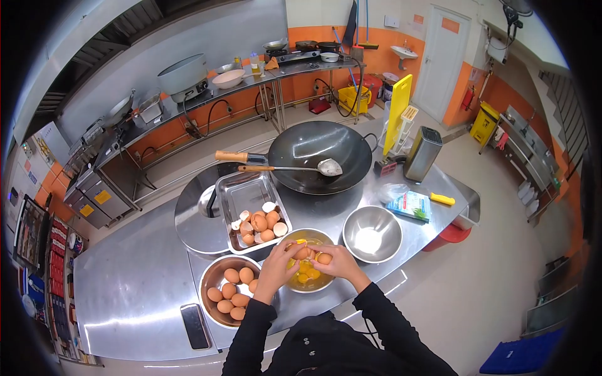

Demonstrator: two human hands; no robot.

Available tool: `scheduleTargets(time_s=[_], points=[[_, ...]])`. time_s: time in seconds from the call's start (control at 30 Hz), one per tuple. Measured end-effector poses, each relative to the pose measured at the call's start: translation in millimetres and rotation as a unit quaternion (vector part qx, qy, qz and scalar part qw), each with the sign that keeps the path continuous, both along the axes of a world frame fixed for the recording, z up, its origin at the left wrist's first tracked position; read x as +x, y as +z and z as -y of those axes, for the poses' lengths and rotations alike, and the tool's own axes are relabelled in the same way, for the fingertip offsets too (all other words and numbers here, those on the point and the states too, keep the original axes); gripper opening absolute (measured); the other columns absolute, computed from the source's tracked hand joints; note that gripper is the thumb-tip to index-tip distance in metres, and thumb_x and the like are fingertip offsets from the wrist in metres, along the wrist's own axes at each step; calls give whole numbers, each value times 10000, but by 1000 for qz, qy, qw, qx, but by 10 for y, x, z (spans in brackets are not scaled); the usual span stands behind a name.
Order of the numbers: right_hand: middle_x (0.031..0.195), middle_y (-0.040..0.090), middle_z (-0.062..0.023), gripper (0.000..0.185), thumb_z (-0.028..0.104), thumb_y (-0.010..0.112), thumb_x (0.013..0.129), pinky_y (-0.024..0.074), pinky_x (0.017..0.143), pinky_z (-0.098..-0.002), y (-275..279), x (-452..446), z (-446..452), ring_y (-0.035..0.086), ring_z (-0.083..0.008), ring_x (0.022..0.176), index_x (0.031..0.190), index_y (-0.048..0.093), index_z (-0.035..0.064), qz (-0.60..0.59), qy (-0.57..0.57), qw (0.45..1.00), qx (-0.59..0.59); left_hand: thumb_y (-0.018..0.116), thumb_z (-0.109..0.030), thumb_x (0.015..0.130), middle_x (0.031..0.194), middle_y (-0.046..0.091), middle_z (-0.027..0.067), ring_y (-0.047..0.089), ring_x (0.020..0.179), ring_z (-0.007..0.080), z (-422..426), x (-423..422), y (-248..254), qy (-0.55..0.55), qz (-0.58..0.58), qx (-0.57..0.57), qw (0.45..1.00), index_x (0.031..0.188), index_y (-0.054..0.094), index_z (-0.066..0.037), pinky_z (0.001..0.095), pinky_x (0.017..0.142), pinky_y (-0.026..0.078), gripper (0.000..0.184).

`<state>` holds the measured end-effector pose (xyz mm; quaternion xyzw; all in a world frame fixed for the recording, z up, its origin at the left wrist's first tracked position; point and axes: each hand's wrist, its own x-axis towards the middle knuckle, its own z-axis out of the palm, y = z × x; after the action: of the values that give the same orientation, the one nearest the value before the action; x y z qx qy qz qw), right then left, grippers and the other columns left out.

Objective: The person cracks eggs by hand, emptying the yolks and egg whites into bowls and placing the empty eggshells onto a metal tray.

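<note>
Above a steel bowl of raw eggs [288,283] both my hands meet, fingers curled round brown shell. My left hand [274,269] grips a brown egg piece [302,254], and my right hand [342,263] pinches another rounded brown piece [324,258]. They look like parts of a cracked egg, though fingers hide where they join. Several yellow yolks [304,276] lie in the bowl beneath. To the left, whole brown eggs [229,290] rest in a second steel bowl [205,282]. A rectangular steel tray [233,188] behind holds broken eggshells [258,222].
A large wok [320,141] with a ladle [329,167] stands at the back. Right of my hands are a steel bowl [372,234], a blue packet [409,205] and a yellow-handled knife [442,199]. A phone [195,326] lies front left; a round lid [191,229] sits left of the tray.
</note>
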<state>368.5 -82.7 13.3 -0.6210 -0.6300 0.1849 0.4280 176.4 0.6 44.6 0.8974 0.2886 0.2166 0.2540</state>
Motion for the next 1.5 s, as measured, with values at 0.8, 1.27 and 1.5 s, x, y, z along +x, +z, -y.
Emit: scheduleTargets(time_s=[0.8, 1.27, 1.5], points=[[882, 704, -135, 374, 271, 721, 763, 532, 762, -338, -65, -59, -35, 680, -299, 790, 1078, 692, 72, -23, -20, 998, -54, 644, -27, 754, 1269, 520, 113, 481, 1107, 326, -42, 14, -168, -4, 95, -16, 995, 1398, 401, -137, 387, 971, 423, 697], [816, 686, -198, 420, 361, 693, 825, 506, 729, -326, -340, -737, -1162, 680, -256, 786, 1034, 687, -3, -177, 36, 982, -52, 652, -55, 818, 1395, 338, 146, 505, 1189, 273, -586, -542, -409, 151, 211, -124, 958, 1431, 331, -94, 346, 905, 493, 693], [781, 679, -181, 456, 392, 721, 754, 517, 637, -418, -188, -1236, -1582, 662, -355, 706, 1063, 681, 60, 105, -70, 991, -34, 639, -72, 782, 1352, 389, 179, 436, 1209, 373, -639, -1199, -518, 276, 149, -52, 948, 1349, 427, -62, 398, 952, 437, 605]])
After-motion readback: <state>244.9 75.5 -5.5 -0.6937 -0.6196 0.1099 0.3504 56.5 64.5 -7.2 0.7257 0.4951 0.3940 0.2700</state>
